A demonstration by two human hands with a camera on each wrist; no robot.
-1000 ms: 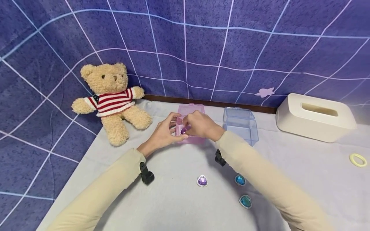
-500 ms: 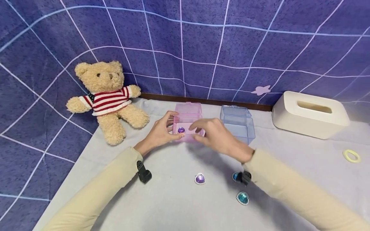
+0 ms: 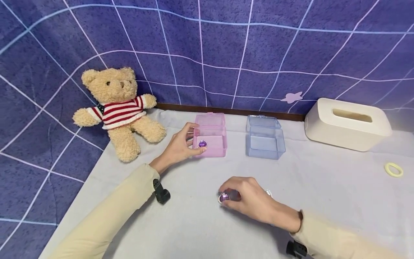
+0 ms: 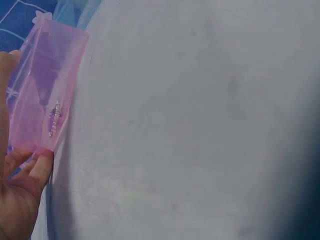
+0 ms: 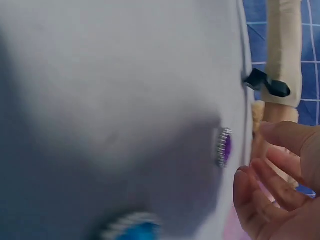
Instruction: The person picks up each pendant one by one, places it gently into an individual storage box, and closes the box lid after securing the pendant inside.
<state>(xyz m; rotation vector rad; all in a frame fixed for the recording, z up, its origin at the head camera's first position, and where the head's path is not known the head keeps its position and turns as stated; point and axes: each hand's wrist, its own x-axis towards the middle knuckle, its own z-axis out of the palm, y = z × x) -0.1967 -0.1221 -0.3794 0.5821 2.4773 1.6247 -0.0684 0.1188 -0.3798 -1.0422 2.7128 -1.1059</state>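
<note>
My left hand [image 3: 179, 145] grips the left side of an open pink plastic box [image 3: 216, 151], thumb at the front. Inside that box lies a purple heart gem [image 3: 202, 143]; the left wrist view shows the gem's beaded rim [image 4: 56, 117] through the wall. My right hand [image 3: 253, 201] hovers at a second purple heart gem [image 3: 223, 198] on the cloth. In the right wrist view, its loosely bent fingers stand apart from this gem [image 5: 226, 148]. A blue gem [image 5: 137, 231] shows at the bottom there; in the head view my right hand hides most of it.
An open blue plastic box [image 3: 265, 153] stands right of the pink one. Farther right are a cream tissue box [image 3: 347, 133] and a pale yellow ring [image 3: 393, 169]. A teddy bear [image 3: 119, 111] sits at the left against the blue curtain [image 3: 181, 36].
My right hand has let go of the first purple gem in the pink box, then moved back towards me to the second purple gem. My left hand stays on the box.
</note>
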